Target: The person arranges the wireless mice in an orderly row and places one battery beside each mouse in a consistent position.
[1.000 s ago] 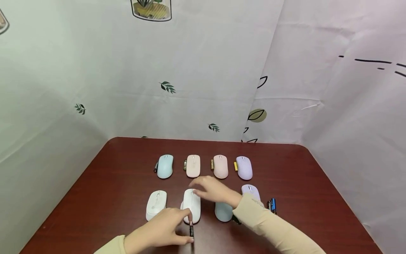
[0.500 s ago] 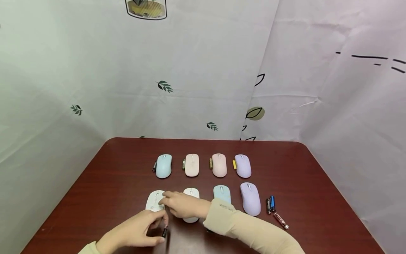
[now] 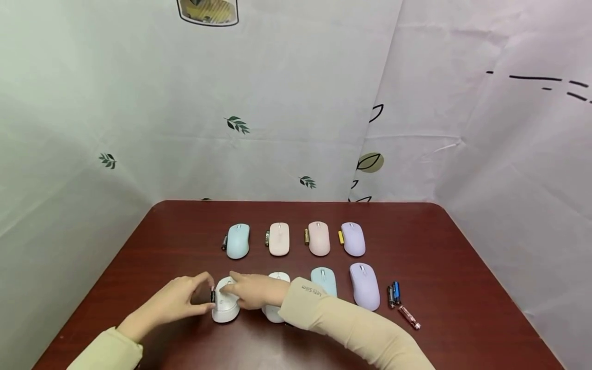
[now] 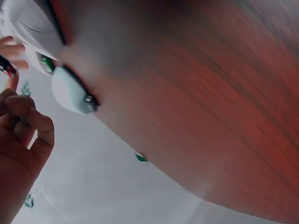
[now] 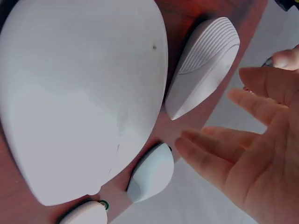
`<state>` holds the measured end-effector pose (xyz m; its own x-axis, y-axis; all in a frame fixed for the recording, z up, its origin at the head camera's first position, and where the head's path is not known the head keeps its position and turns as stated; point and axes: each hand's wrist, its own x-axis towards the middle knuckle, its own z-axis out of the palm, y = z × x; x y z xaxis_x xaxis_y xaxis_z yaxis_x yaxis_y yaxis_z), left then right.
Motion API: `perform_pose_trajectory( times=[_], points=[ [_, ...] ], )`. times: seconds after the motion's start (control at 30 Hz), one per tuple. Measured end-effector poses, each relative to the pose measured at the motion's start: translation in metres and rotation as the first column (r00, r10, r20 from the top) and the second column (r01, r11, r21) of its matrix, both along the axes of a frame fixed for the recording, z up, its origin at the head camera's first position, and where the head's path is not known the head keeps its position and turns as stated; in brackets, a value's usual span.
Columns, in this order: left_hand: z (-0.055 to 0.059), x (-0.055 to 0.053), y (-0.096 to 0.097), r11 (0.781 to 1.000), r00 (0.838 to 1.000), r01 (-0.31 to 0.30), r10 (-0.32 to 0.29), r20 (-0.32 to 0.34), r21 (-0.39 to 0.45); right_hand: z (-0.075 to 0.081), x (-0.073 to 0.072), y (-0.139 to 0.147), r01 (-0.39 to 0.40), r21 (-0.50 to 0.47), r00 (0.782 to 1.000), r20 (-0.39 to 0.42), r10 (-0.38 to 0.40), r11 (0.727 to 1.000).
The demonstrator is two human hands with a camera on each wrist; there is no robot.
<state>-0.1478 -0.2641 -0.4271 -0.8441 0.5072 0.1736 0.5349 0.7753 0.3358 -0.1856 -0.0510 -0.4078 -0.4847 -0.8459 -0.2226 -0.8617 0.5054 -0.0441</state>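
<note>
Between thumb and fingertips my left hand (image 3: 178,299) pinches a small black battery (image 3: 213,295), which stands close along the left side of a white mouse (image 3: 225,314). In the left wrist view part of the battery (image 4: 6,66) shows at the left edge. From the other side my right hand (image 3: 254,291) reaches over that mouse, its fingers extended; whether they touch it I cannot tell. Those fingers look loosely spread and hold nothing in the right wrist view, beside the ribbed white mouse (image 5: 205,67). Another white mouse (image 3: 279,276) lies partly under the right forearm.
A pale blue mouse (image 3: 324,280) and a purple mouse (image 3: 365,287) continue the near row. Behind are blue (image 3: 238,241), cream (image 3: 279,239), pink (image 3: 319,239) and purple mice, each with a battery at its left. Loose batteries include a red one (image 3: 409,317) at right.
Carrying the battery, my left hand has moved left, from the second white mouse to the left side of the leftmost one. My right hand has also swung left to that mouse.
</note>
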Motion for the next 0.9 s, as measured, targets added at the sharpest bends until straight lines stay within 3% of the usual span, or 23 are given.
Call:
perform_pose_trajectory(
  times=[0.3,0.47,0.73,0.9],
  points=[
    [0.0,-0.015,-0.009,0.993,0.997,0.004,0.005,0.073,-0.121,0.003,-0.001,-0.009,0.023,0.09,0.999,0.026,-0.026,0.996],
    [-0.006,-0.016,-0.006,0.993,0.996,0.008,0.003,0.087,-0.115,0.003,-0.002,-0.013,0.02,0.095,0.999,0.041,-0.024,0.995],
    [-0.019,-0.011,0.001,0.989,0.995,-0.047,0.058,0.079,-0.138,0.0,-0.003,-0.016,0.071,0.149,0.985,0.143,-0.093,0.986],
    [-0.023,-0.014,0.005,0.996,0.992,-0.035,0.044,0.115,-0.078,0.0,-0.003,-0.015,0.096,0.151,0.981,0.154,-0.12,0.984]
  ],
)
